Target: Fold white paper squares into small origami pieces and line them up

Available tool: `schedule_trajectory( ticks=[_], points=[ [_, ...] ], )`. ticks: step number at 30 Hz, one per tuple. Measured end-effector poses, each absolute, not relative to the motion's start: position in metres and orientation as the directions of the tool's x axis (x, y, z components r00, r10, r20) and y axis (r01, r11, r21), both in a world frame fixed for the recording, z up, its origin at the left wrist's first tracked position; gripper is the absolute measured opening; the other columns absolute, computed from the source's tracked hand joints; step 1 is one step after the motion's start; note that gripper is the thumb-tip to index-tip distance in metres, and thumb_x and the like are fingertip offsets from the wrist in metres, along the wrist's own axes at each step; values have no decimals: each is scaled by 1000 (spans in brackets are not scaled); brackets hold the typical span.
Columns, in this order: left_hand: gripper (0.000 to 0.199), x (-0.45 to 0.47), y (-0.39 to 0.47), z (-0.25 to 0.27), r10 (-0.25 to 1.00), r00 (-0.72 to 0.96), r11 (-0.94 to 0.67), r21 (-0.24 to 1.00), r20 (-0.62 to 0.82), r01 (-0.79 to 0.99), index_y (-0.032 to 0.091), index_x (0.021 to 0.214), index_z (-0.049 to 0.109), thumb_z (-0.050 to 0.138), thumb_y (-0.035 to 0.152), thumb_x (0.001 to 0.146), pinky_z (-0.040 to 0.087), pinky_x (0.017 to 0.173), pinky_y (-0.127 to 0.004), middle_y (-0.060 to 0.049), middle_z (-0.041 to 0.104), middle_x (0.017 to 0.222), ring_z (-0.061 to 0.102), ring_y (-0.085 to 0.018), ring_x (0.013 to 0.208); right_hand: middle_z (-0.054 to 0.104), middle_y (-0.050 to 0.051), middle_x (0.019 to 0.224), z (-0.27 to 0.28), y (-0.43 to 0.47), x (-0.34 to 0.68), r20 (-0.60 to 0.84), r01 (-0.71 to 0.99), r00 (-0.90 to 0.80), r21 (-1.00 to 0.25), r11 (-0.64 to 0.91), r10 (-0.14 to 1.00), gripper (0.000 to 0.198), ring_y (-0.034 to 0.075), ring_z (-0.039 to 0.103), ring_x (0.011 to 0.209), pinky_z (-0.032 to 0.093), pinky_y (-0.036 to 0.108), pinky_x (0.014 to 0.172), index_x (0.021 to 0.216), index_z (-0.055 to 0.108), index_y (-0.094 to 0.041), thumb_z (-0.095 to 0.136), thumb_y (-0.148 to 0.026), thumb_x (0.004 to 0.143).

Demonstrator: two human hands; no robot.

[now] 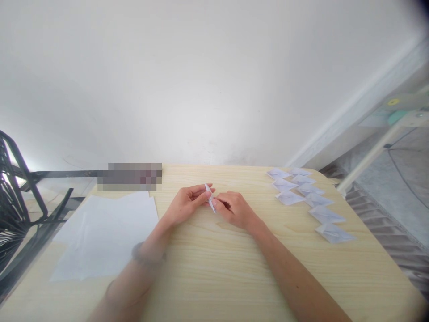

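Between my two hands, over the middle of the table, a small folded white paper piece (pixel 210 199) is held up, seen nearly edge-on. My left hand (pixel 189 202) pinches it between thumb and fingers from the left side. On the right, my right hand (pixel 233 207) has its fingers curled, thumb and forefinger closed on the paper's lower right edge. Part of the paper is covered by the left thumb. To the right lie several folded white paper shapes (pixel 326 214), pointed at both ends, set out in two slanting rows.
Loose white paper sheets (pixel 107 237) lie at the left of the wooden table (pixel 214 277). A blurred-out dark object (pixel 129 176) sits at the back left. Behind is a white wall (pixel 208 89). A black metal rack (pixel 23 197) stands left, a pale pole (pixel 372 152) right.
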State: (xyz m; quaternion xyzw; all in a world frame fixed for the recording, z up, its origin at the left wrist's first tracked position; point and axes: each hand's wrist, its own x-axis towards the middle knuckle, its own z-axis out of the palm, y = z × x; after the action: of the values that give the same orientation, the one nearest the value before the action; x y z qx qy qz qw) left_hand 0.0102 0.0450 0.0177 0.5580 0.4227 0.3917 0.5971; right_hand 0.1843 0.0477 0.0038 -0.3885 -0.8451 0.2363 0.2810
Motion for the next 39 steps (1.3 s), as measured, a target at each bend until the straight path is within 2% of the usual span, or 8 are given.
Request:
schedule_trajectory(
  ticks=[7, 14, 21, 26, 29, 32, 35, 39],
  points=[
    [40, 10, 45, 17, 936, 341, 95, 995, -92, 7, 15, 111, 56, 55, 35, 76, 47, 85, -35, -10, 55, 116, 49, -25, 110, 43, -3, 49, 0, 47, 184, 310, 569, -534, -556, 606, 787, 32, 7, 38, 49, 28, 21, 53, 55, 46, -16, 36, -25, 84],
    [43, 10, 45, 16, 942, 322, 78, 996, -90, 50, 14, 113, 53, 54, 35, 76, 48, 83, -34, -9, 58, 113, 55, -23, 102, 43, -4, 45, -2, 46, 182, 423, 663, -495, -381, 644, 759, 31, 7, 32, 44, 26, 21, 52, 51, 47, -16, 39, -20, 80],
    [37, 15, 42, 7, 967, 253, -105, 963, 40, 249, 18, 110, 57, 50, 34, 78, 50, 75, -28, -4, 65, 98, 61, -20, 89, 54, -2, 50, -4, 46, 177, 459, 831, -313, -292, 474, 832, 21, 8, 43, 46, 25, 23, 54, 60, 54, -18, 47, -28, 76],
    [35, 20, 38, 8, 950, 222, -310, 762, 221, 568, 22, 111, 56, 48, 31, 78, 46, 70, -25, -2, 65, 95, 60, -14, 70, 57, -2, 52, -3, 46, 177, 416, 833, -349, -272, 482, 839, 26, 8, 45, 47, 23, 24, 51, 58, 52, -18, 43, -27, 80],
    [33, 23, 37, 10, 946, 181, -311, 603, 267, 734, 22, 109, 54, 47, 31, 77, 43, 65, -24, -2, 63, 92, 56, -12, 65, 57, -1, 52, -4, 46, 177, 419, 835, -357, -257, 486, 835, 28, 8, 45, 46, 22, 24, 51, 57, 51, -17, 41, -25, 81],
    [24, 26, 37, 10, 963, 160, -249, 482, 218, 840, 20, 91, 56, 44, 36, 78, 36, 55, -23, -1, 62, 76, 53, -13, 59, 58, 0, 53, -5, 46, 177, 411, 838, -366, -244, 488, 835, 27, 8, 46, 46, 22, 24, 50, 58, 52, -17, 41, -25, 81],
    [28, 26, 37, 8, 972, 184, -226, 364, 145, 903, 19, 68, 55, 39, 40, 79, 27, 49, -23, -1, 57, 61, 48, -13, 51, 59, 0, 55, -5, 46, 176, 400, 836, -380, -237, 495, 834, 27, 8, 47, 48, 22, 24, 50, 59, 53, -17, 41, -25, 81],
    [33, 26, 38, 6, 979, 138, -181, 329, 150, 927, 18, 56, 50, 38, 38, 79, 23, 50, -23, -2, 55, 54, 44, -12, 48, 59, 0, 53, -4, 47, 176, 408, 873, -317, -227, 431, 856, 28, 8, 48, 47, 21, 24, 50, 57, 53, -17, 42, -26, 81]
  ],
)
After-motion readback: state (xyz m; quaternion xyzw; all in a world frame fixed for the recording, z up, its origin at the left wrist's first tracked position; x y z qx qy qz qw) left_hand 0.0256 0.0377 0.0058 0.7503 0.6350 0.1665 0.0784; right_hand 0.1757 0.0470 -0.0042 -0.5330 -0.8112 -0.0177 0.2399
